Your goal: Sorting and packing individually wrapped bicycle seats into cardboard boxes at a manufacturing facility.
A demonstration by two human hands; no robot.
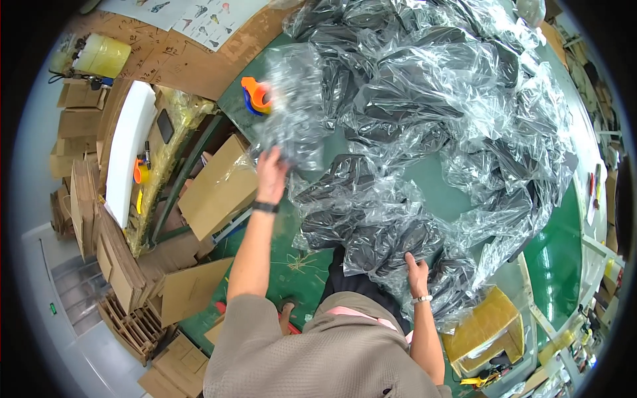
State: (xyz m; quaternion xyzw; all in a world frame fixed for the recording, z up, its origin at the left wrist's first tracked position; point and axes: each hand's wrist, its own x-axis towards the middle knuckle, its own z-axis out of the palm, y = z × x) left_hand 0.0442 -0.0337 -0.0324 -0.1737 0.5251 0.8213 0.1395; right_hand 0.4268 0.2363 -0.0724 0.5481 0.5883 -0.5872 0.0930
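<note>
A big heap of clear plastic bags with dark items inside (431,119) covers the green table (564,245). My left hand (271,174) is raised at the heap's left side and grips one of these bags (292,113), which hangs blurred above it. My right hand (417,270) rests palm-down on the near edge of the heap, pressing on a bagged dark item (385,242). Each wrist has a band on it.
An orange and blue tape dispenser (255,95) sits on the table behind the lifted bag. An open cardboard box (217,189) stands at the left, with flat cardboard stacks (99,225) beyond it. A yellow-lined box (488,328) sits at the lower right.
</note>
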